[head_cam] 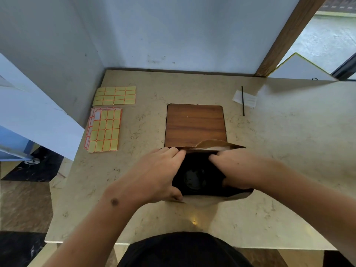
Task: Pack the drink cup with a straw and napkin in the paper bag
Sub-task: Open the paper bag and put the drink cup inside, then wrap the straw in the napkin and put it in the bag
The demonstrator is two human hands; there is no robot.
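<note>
Both hands are on the mouth of the paper bag [215, 146], which stands upright near the front edge of the counter [279, 170]. Left hand [158, 174] grips the bag's left rim — fingers curled over the far edge, thumb hooked at the near edge. Right hand [233, 168] does the same on the right rim, fingers curled down over the edge. Together they hold the opening spread wide.

Inside the bag: the drink cup [193, 179] sits at the bottom, seen from above as a dark round lid, roughly centred between the hands. Nothing else can be made out in there; the interior is dark.

Straw [243, 101] and napkin [245, 98] lie far-right on the counter, well apart from the bag — forward and to the right of the hands. The straw is black and thin, its long axis running almost straight away from the person, and it lies across the white folded napkin, touching it. Right hand is clearly the nearer one, so the pickup likely falls to it while the left keeps the mouth open.

Judged progress: cup packed, straw and napkin not yet.

Also on the counter: a wooden board [195, 125] just behind the bag, and label sheets [107, 118] at far left.
</note>
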